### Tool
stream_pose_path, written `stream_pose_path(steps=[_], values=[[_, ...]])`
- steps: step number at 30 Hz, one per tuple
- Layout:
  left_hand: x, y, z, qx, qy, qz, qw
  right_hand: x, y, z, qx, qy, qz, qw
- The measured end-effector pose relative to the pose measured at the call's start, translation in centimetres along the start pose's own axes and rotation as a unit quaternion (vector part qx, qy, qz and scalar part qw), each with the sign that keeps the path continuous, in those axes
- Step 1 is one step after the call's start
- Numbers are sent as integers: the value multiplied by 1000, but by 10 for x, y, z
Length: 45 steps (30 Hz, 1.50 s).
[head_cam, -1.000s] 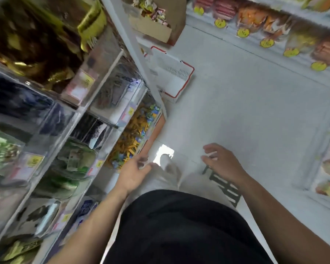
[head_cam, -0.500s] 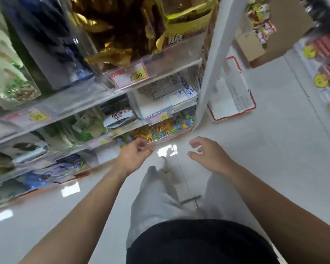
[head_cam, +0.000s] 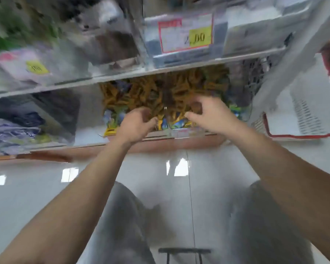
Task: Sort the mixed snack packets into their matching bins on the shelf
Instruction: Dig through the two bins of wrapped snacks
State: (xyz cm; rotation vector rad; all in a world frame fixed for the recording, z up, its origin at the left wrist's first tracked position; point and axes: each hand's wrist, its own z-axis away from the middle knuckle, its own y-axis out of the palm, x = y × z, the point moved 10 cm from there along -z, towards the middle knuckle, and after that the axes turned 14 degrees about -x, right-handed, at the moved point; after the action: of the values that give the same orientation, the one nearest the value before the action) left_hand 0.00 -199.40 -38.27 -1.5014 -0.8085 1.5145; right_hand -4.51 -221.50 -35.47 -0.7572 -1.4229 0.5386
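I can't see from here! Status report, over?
Left hand, right hand at bottom bin, grip too blurred to tell. Yellow packets piled inside. Nothing blocking.

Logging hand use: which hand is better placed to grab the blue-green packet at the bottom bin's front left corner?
Left, probably. The left hand is right beside that blue-green packet in the bottom bin; the right hand is farther right and would have to cross the left.

Yellow snack packets heaped in bottom bin
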Motion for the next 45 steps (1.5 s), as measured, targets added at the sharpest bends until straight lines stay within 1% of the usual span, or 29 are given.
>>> stream_pose_path(steps=[3,6,10,14,17,21,23,26,29,32,34,36,38,40,41,43,45], values=[[18,27,-12,-56,37,10,998,-19,37,-15,-32,-32,1,999],[21,38,-6,-113,78,-6,991,-30,62,-7,-49,-46,-7,998],[18,33,14,-133,105,12,985,-15,66,18,-83,-74,17,994],[30,4,38,-155,143,13,978,26,52,32,-124,-120,51,984],[64,-29,44,-193,124,6,973,73,60,26,-103,-159,57,980],[113,-58,42,-242,60,-21,968,128,109,10,-25,-197,52,979],[121,-65,37,-275,30,7,961,142,132,-4,-13,-201,29,979],[120,-56,21,-283,18,45,958,149,162,-27,-22,-200,15,979],[117,-40,7,-257,30,46,965,144,184,-38,-9,-212,60,975],[119,-41,-2,-283,41,49,957,143,191,-49,0,-226,94,970],[118,-46,0,-308,47,54,949,139,185,-54,5,-211,89,973],[118,-53,1,-326,43,89,940,133,172,-54,-15,-194,62,979],[122,-62,5,-338,22,153,928,127,155,-48,-53,-180,1,982],[122,-69,11,-350,11,229,908,122,143,-42,-72,-146,-90,983],[119,-70,14,-342,5,273,899,120,141,-38,-61,-118,-155,979],[111,-62,15,-282,-29,375,883,121,140,-28,-29,-74,-277,958],[95,-57,19,-215,-60,447,866,127,130,-21,-41,-71,-325,942]])
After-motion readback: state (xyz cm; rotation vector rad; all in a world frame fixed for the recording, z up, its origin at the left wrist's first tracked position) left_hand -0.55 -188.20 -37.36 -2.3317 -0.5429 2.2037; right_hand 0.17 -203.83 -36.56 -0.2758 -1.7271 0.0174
